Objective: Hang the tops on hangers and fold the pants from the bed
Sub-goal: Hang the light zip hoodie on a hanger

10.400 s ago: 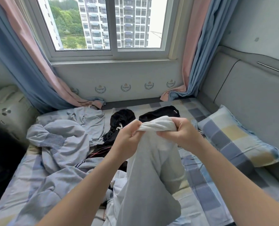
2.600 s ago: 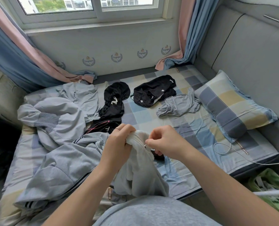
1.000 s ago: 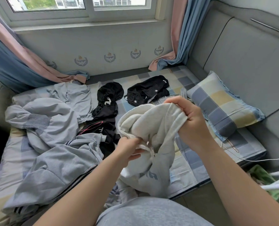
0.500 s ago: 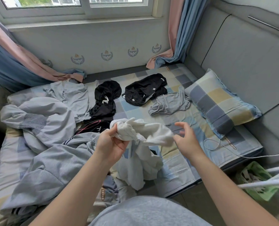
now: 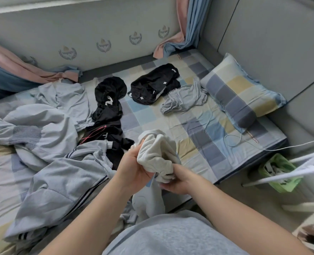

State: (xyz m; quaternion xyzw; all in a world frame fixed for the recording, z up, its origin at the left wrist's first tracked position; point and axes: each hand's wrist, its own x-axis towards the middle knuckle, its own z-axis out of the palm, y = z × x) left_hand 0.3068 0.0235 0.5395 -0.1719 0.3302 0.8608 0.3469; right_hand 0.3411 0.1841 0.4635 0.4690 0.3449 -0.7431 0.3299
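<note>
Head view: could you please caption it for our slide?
Left hand and right hand grip a white garment over the bed.

Single head-worn wide-angle camera. Faces forward and steeply down over near edge of bed (image 5: pixel 198 129). Wall (image 5: pixel 79 30) with crests runs along top of frame; padded headboard (image 5: pixel 272 43) and pillow (image 5: pixel 240 89) at right. Wearer's grey-clad torso (image 5: pixel 170 234) at bottom edge. Forearms rise from below; left hand (image 5: pixel 132 166), right hand (image 5: pixel 180 179) and white garment (image 5: pixel 156 153) sit nearest lens, at centre. Straight edges bow toward borders.
</note>
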